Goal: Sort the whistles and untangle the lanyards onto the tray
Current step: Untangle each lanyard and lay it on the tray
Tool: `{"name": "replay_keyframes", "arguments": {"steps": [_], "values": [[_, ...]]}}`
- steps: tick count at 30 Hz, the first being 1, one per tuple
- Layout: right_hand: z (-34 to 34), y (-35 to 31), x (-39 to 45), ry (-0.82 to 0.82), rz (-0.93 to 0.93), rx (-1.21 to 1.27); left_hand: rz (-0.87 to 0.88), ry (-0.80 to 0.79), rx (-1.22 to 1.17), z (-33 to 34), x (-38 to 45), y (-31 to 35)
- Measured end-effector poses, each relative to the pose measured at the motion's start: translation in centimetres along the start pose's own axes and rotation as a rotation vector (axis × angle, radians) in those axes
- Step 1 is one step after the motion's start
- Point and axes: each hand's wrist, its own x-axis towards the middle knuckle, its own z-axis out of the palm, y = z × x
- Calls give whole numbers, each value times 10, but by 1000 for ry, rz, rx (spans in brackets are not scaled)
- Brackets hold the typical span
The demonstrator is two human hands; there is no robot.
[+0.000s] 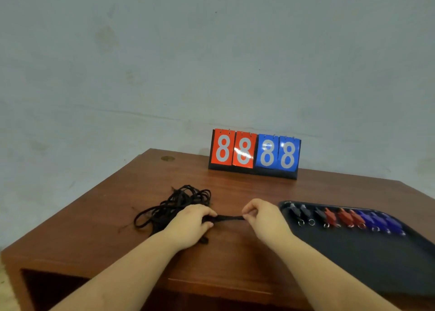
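At worktop [235,263] centre: whistles [346,216] sorted on tray [353,259] at 3 o'clock; untangling step. Left hand [190,223] grips lanyards [174,202], right hand [259,214] pinches strand [229,217]; next, likely tease it free.

A brown wooden desk [235,188] fills the lower frame. At centre, toward its far edge, stands a flip scoreboard [254,154] — two red eights, two blue — before a pale blue-grey wall [188,51].

Black lanyards [174,204] tangled on table, 9 whistles [346,217] rowed on tray [353,259]
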Motion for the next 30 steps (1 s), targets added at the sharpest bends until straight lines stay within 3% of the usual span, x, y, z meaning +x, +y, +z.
{"name": "replay_keyframes", "arguments": {"steps": [6, 10, 14, 19, 25, 30], "values": [[-46, 21, -8, -6, 17, 28, 29, -33, 15, 4, 6, 9], [-61, 22, -13, 59, -42, 88, 152, 56, 28, 2, 3, 38], [-68, 15, -19, 91, -112, 169, 243, 26, -123, 16, 12, 83], [-81, 30, -29, 137, -91, 131, 174, -41, -305, 24, 13, 110], [-114, 91, -36, 161, 127, -52, 96, -65, -221, 28, 7, 84], [-102, 103, -43, 121, 91, -189, 82, -54, -196, 31, 3, 81]]}}
